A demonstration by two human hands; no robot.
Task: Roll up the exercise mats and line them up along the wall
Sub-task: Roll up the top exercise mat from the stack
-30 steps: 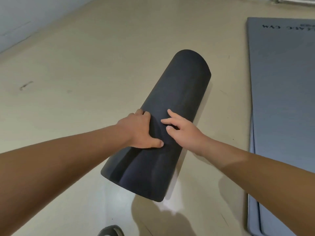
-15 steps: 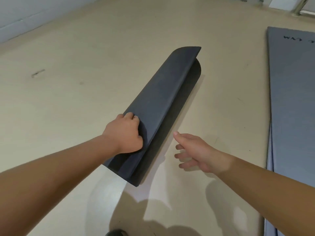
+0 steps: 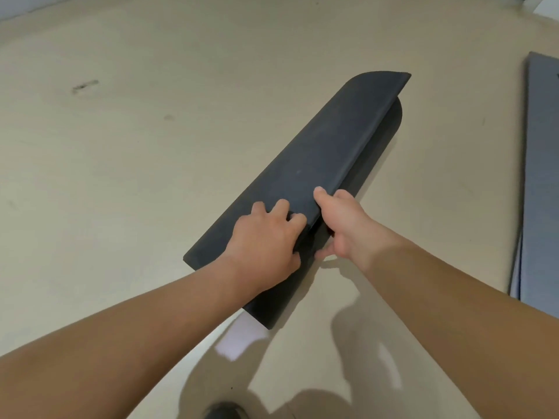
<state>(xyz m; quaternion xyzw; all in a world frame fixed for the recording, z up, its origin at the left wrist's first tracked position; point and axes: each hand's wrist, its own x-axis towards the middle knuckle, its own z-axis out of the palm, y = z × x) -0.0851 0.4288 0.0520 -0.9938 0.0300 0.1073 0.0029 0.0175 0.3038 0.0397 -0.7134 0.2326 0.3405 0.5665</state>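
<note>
Two bare arms reach out from the bottom. The left hand [image 3: 266,237] sits on top of the black mat [image 3: 317,164], near its close end, with fingers bent over the loose flap. The right hand [image 3: 338,225] holds the flap's edge from the right side, thumb on top and fingers tucked under. Both hands are close together, almost touching. The black mat lies slanted on the floor [image 3: 151,176]. Its roll looks loose and squashed, and the flap stands off the roll all the way to the far end. To do this step well, I think the hands should pull the flap snug, press down, and roll evenly so the ends line up. Holding only the near end may let the far end go slack. Off to the right, well apart, a grey mat [image 3: 541,176] lies flat, not yet rolled.
</note>
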